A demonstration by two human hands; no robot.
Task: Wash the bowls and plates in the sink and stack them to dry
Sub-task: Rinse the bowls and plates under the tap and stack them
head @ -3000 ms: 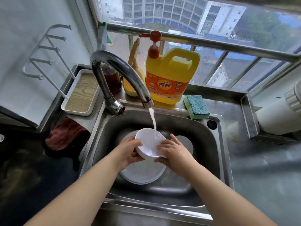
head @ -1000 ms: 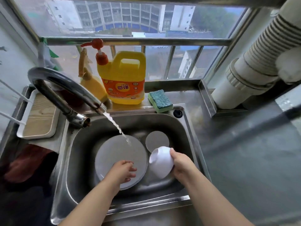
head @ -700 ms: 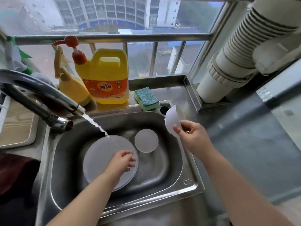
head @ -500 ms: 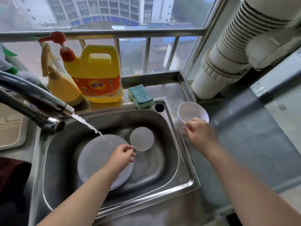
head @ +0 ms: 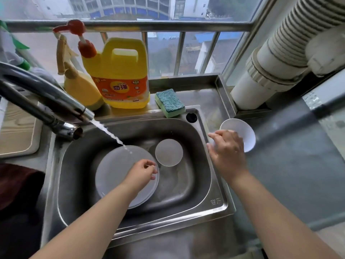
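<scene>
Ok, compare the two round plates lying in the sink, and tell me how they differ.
The large plate sits left under the tap's stream; the small plate lies right of it, out of the stream. The left hand is at the large plate's edge; nothing touches the small plate. Both are pale, round and lie flat in the sink.

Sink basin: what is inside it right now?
Inside the sink lie a large plate under the running water and a small plate beside it. The left hand covers part of the large plate's rim; anything beneath the plates is hidden.
</scene>
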